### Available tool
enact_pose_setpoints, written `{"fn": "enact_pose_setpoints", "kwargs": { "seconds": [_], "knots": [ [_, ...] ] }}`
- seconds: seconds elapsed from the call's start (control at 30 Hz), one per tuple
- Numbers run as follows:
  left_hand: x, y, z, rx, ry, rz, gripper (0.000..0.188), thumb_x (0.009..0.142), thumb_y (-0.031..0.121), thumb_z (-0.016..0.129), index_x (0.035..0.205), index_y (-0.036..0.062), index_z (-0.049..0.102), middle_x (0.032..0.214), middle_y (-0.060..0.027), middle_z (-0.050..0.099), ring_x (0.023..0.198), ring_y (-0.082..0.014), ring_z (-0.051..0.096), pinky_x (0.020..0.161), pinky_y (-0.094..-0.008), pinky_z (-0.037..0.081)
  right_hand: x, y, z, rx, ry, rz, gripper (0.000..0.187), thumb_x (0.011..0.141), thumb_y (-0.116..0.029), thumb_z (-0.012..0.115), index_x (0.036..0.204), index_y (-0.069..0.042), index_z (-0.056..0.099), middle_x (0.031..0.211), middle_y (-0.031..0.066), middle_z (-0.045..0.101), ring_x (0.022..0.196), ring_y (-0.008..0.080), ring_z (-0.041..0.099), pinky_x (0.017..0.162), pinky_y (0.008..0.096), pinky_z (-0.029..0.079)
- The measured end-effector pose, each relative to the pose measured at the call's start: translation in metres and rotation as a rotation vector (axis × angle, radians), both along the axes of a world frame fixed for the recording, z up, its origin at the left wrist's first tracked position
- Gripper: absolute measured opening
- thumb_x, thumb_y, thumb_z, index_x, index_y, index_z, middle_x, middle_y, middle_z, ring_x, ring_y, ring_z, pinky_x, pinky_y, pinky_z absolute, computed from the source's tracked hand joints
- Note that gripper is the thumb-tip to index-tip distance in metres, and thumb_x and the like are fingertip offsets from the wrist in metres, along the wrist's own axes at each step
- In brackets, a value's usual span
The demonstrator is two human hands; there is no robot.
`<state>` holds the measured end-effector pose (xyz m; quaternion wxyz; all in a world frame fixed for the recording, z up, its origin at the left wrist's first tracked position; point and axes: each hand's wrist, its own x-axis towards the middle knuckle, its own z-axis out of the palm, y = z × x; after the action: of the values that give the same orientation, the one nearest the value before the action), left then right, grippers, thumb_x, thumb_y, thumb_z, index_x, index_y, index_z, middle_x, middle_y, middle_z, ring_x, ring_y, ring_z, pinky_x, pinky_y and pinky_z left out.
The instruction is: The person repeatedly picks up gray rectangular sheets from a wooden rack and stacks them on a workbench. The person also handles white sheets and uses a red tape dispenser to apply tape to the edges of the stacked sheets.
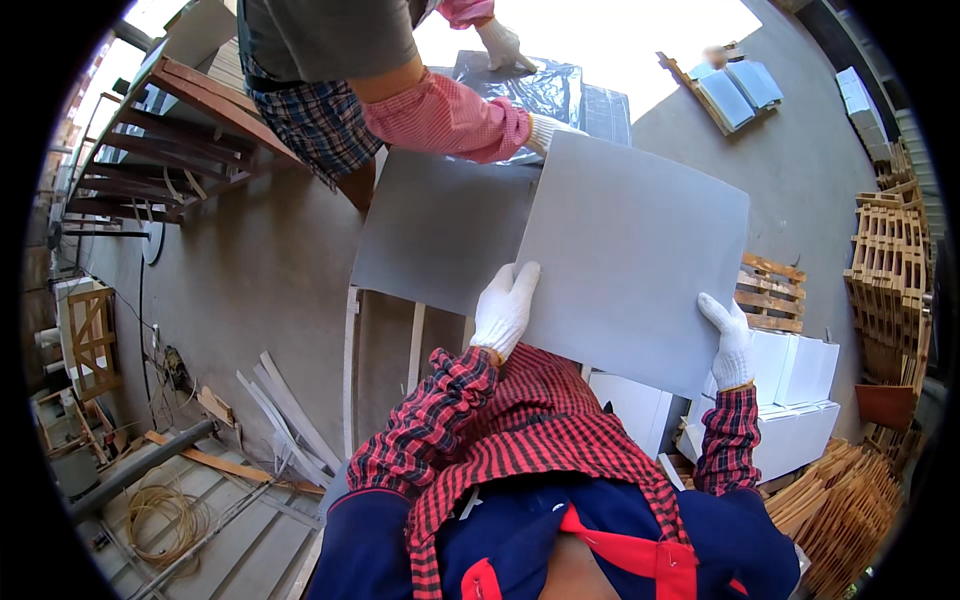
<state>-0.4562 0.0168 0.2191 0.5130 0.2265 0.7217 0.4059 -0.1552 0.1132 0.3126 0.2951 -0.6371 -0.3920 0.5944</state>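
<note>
A large square light-grey sheet [640, 255] is held slightly tilted in front of me. My left hand [503, 310], in a white knit glove, grips its left edge. Gloved the same way, my right hand [730, 342] is closed on its right edge with the thumb over the top face; the fingers beneath are hidden. Behind it, to the left, a darker grey sheet [440, 225] lies on a light-coloured frame [352, 370]. A co-worker's gloved hand [503, 45] rests on shiny plastic wrap [535, 100], and their other hand [552, 132] is at my sheet's far edge.
A brown rack [200, 150] stands at left beside the co-worker. White boxes [790, 400] and a wooden pallet [770, 292] are at my right, with stacked pallets [890, 290] beyond. Loose strips [290, 415], a dark pipe [140, 470] and coiled cord [165, 525] lie at lower left.
</note>
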Motion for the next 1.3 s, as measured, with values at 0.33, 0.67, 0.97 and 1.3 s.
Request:
{"fn": "enact_pose_setpoints", "kwargs": {
  "seconds": [0.33, 0.67, 0.97, 1.3],
  "knots": [
    [-0.026, 0.127, -0.021, -0.025, 0.113, 0.060, 0.054, 0.099, 0.048, 0.050, 0.123, 0.0018, 0.065, 0.110, -0.0223, 0.070, 0.106, -0.0376, 0.066, 0.093, -0.0417, 0.048, -0.040, 0.150, -0.068, -0.023, -0.041, -0.192, 0.059, 0.094, -0.042, 0.069, 0.133, 0.002, 0.060, 0.119, 0.0126, 0.066, 0.110, 0.0228, 0.062, 0.096, 0.0374, 0.050],
    [-0.102, 0.213, -0.051, -0.157, 0.346, 0.089, 0.062, 0.094, 0.053, 0.047, 0.122, -0.0001, 0.064, 0.120, -0.0314, 0.064, 0.117, -0.0476, 0.057, 0.102, -0.0484, 0.043, -0.116, 0.270, -0.157, 0.043, 0.070, -0.111, 0.039, 0.096, -0.031, 0.068, 0.114, 0.004, 0.070, 0.106, 0.0069, 0.069, 0.097, 0.0164, 0.060, 0.087, 0.0327, 0.048],
    [-0.169, 0.256, -0.103, -0.256, 0.472, 0.154, 0.059, 0.095, 0.054, 0.047, 0.122, 0.0060, 0.067, 0.121, -0.0253, 0.067, 0.118, -0.0440, 0.060, 0.102, -0.0477, 0.044, -0.181, 0.327, -0.258, 0.161, 0.047, 0.041, 0.039, 0.098, -0.030, 0.067, 0.113, 0.006, 0.070, 0.105, 0.0068, 0.070, 0.094, 0.0165, 0.060, 0.086, 0.0324, 0.048],
    [-0.207, 0.303, -0.142, -0.310, 0.600, 0.152, 0.060, 0.098, 0.052, 0.042, 0.122, 0.0028, 0.066, 0.122, -0.0252, 0.066, 0.117, -0.0423, 0.059, 0.102, -0.0464, 0.043, -0.237, 0.373, -0.292, 0.129, 0.010, -0.060, 0.037, 0.098, -0.028, 0.065, 0.113, 0.006, 0.069, 0.107, 0.0082, 0.070, 0.096, 0.0169, 0.060, 0.087, 0.0341, 0.048]
  ]
}}
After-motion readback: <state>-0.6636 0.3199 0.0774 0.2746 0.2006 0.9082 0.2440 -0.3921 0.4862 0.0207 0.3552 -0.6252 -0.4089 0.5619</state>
